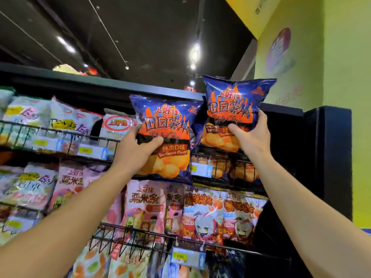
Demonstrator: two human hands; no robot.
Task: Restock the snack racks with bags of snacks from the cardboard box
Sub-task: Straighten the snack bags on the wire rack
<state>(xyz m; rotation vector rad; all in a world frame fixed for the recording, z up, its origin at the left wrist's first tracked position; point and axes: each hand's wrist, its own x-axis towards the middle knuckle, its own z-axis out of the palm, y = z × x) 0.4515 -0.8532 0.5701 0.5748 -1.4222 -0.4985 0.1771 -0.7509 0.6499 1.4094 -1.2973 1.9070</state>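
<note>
2 hands are raised to the top wire rack [224,157], each gripping a blue and orange chip bag. The left hand [136,151] curls round the lower left of the left bag [166,135], thumb across its front. The right hand [251,135] clasps the bottom of the right bag [236,107], which sits higher, above the rack's rail. Both palms hide the bags' lower corners. More snack bags [202,209] below look blurred. The cardboard box is out of sight.
</note>
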